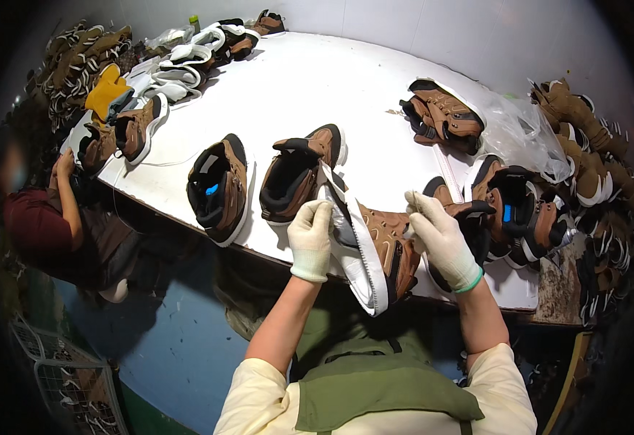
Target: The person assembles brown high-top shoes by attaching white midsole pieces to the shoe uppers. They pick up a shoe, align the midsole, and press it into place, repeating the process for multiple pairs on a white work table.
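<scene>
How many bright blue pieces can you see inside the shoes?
2. One blue piece is inside the second shoe left of the left hand; another is inside a shoe right of the right hand. More may be hidden.

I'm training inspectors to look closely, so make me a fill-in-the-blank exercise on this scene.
Between the left hand and right hand is a shoe with a ____ upper.
Its sole is ____.
The clear bag lies toward the picture's ____ side.
The wearer's apron is ____.

Missing words: brown; white; right; green.
</scene>
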The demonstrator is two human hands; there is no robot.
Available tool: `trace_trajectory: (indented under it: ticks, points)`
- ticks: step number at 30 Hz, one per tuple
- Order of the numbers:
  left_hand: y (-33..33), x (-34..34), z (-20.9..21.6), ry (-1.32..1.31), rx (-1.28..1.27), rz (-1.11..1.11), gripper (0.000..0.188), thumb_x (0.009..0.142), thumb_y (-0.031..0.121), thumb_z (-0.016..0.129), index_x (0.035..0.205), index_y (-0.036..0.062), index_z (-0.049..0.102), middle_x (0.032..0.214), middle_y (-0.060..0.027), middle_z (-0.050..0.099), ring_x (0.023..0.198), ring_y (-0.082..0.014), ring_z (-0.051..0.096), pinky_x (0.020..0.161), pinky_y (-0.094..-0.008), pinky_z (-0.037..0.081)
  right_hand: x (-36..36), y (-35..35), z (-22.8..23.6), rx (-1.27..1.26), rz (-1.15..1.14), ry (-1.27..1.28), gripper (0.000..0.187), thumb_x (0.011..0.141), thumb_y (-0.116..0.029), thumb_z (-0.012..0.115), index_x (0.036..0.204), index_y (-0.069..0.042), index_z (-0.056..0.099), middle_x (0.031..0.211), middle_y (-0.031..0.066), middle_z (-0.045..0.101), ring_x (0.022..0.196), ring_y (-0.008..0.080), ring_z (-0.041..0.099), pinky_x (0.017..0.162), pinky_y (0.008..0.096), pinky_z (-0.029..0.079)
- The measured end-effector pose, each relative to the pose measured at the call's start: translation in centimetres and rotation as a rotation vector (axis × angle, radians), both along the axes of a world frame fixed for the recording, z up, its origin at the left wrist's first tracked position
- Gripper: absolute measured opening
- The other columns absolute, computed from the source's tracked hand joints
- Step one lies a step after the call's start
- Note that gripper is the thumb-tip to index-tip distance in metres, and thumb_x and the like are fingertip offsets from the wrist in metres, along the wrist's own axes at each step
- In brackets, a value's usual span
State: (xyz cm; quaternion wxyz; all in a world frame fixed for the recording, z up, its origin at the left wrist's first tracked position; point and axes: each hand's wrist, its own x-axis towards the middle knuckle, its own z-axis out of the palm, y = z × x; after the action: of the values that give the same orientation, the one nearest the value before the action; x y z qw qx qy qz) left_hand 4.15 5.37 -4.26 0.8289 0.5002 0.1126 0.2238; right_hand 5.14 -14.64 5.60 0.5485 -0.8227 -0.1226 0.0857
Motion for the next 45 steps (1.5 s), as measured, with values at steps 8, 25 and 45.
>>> trace_trajectory:
  ticks: [8,25,45]
  points:
    - [0.0,-0.1,0.1,-0.009,0.017,-0.016,0.014,0.095,0.012,0.06,0.092,-0.0005,0.066,0.072,0.0013,0.059,0.063,-0.0056,0.049,0.059,-0.0203,0.04,0.3,2.8,0.6,-0.388,0.216,-0.661,0.033,0.095,-0.021,0.057,0.123,-0.002,0.059,0.092,0.013,0.062,0.076,0.026,0.066,0.065,0.0341,0.053]
    - [-0.5,0.2,-0.2,-0.049,0.025,0.02,0.012,0.095,0.01,0.061,0.093,0.0,0.067,0.075,0.0018,0.061,0.065,-0.0047,0.051,0.061,-0.0187,0.042,1.3,8.5,-2.3,-1.068,0.116,-1.088,0.016,0.077,-0.016,0.059,0.09,-0.006,0.06,0.082,0.0054,0.056,0.074,0.0209,0.061,0.058,0.0324,0.051]
    - [-0.9,0.8,-0.8,-0.048,-0.058,-0.036,0.01,0.094,0.009,0.063,0.093,0.0005,0.068,0.075,0.0049,0.059,0.065,-0.0027,0.049,0.058,-0.0182,0.04,1.7,8.7,-2.8,-1.041,0.128,-1.152,0.009,0.071,-0.016,0.061,0.076,-0.008,0.061,0.076,0.005,0.054,0.071,0.0202,0.061,0.057,0.0326,0.051]
